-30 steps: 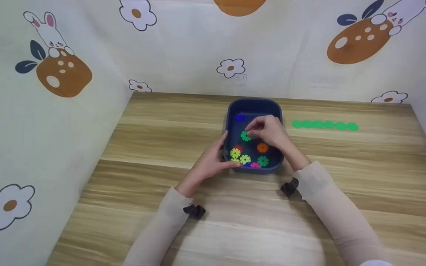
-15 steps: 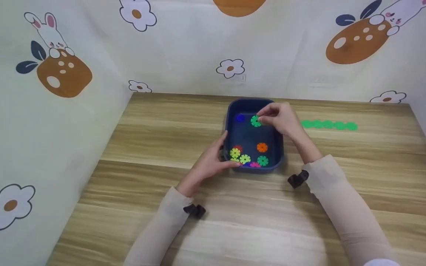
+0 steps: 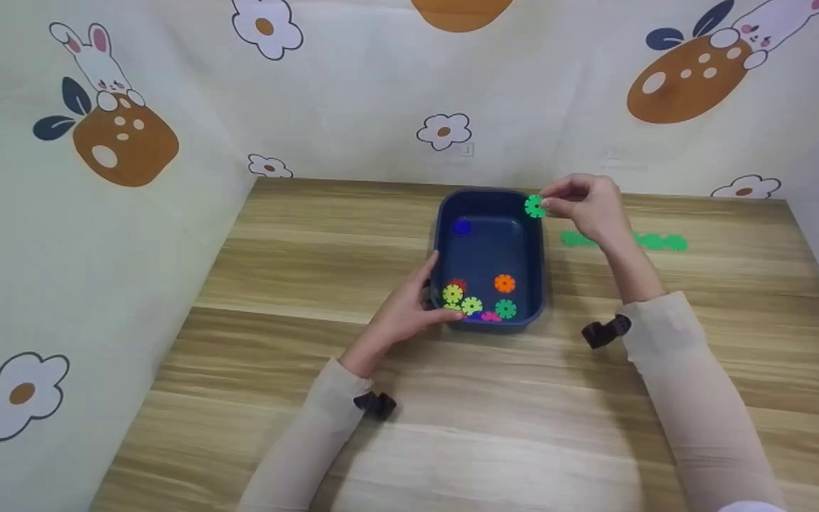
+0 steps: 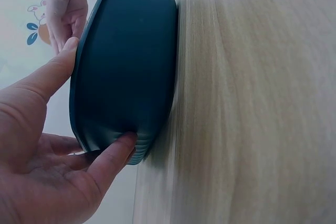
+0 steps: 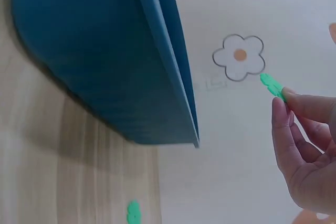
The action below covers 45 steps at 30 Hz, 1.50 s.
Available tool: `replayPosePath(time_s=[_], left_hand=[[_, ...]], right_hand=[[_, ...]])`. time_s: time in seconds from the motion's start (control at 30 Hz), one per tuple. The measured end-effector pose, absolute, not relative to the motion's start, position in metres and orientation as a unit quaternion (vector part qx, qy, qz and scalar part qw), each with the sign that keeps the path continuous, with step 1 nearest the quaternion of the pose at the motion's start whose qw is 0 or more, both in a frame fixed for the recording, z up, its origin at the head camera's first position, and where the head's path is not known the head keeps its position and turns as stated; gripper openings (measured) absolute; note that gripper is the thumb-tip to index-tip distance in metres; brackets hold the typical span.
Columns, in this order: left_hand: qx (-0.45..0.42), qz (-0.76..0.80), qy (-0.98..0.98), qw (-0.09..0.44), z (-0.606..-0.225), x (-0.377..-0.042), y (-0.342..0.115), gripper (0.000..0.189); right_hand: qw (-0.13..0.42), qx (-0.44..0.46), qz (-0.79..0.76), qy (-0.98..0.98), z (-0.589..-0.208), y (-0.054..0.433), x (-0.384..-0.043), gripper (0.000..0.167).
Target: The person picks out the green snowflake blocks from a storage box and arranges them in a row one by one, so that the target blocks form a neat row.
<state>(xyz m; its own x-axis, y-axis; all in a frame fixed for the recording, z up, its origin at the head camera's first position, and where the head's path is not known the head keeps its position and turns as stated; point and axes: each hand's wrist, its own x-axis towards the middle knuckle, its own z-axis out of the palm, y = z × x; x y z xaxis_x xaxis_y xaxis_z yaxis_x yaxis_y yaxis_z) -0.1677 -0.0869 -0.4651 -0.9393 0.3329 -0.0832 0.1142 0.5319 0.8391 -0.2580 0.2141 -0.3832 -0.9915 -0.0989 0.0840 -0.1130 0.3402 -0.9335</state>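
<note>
My right hand [image 3: 589, 206] pinches a green notched plastic disc [image 3: 534, 206] between thumb and fingertips, raised at the far right corner of the dark blue plastic bin [image 3: 539, 277]. In the right wrist view the disc [image 5: 272, 85] shows nearly edge-on above the fingertips. My left hand [image 3: 402, 310] holds the bin's near left corner; in the left wrist view its thumb [image 4: 58, 69] lies at the rim and its fingers reach along the outer wall. Inside the bin are yellow discs [image 3: 453, 293], an orange disc [image 3: 505, 284], a darker green disc [image 3: 505, 308] and a blue disc [image 3: 461, 227].
A row of green discs [image 3: 655, 242] lies on the wooden table [image 3: 296, 242] right of the bin, partly hidden behind my right hand and wrist. Behind the table stands a backdrop [image 3: 352, 92] printed with flowers and rabbits.
My right hand has lifted the green disc from the middle of the bin and carried it back and right to the far right rim. The left hand and bin have stayed put.
</note>
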Motion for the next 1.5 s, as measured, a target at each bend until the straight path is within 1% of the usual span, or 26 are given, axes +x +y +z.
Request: replayPosePath(time_s=[0.33, 0.63, 0.83, 1.0, 1.13, 1.5], left_hand=[[0.119, 0.466, 0.868, 0.12, -0.463, -0.167, -0.087, 0.11], [0.119, 0.459, 0.871, 0.124, -0.463, -0.167, -0.086, 0.109], [0.123, 0.453, 0.875, 0.119, -0.464, -0.167, -0.087, 0.109], [0.126, 0.446, 0.879, 0.115, -0.464, -0.167, -0.087, 0.109], [0.123, 0.445, 0.879, 0.117, -0.463, -0.167, -0.088, 0.109], [0.122, 0.456, 0.873, 0.121, -0.463, -0.166, -0.087, 0.11]], right_hand=[[0.044, 0.032, 0.632, -0.773, -0.378, 0.254, -0.254, 0.012], [0.084, -0.009, 0.66, -0.746, -0.381, 0.296, -0.242, 0.015], [0.095, -0.041, 0.677, -0.728, -0.383, 0.321, -0.234, 0.009], [0.107, -0.07, 0.702, -0.701, -0.387, 0.34, -0.23, 0.011], [0.114, -0.09, 0.718, -0.681, -0.393, 0.355, -0.229, 0.013], [0.094, -0.172, 0.733, -0.651, -0.411, 0.392, -0.23, 0.017]])
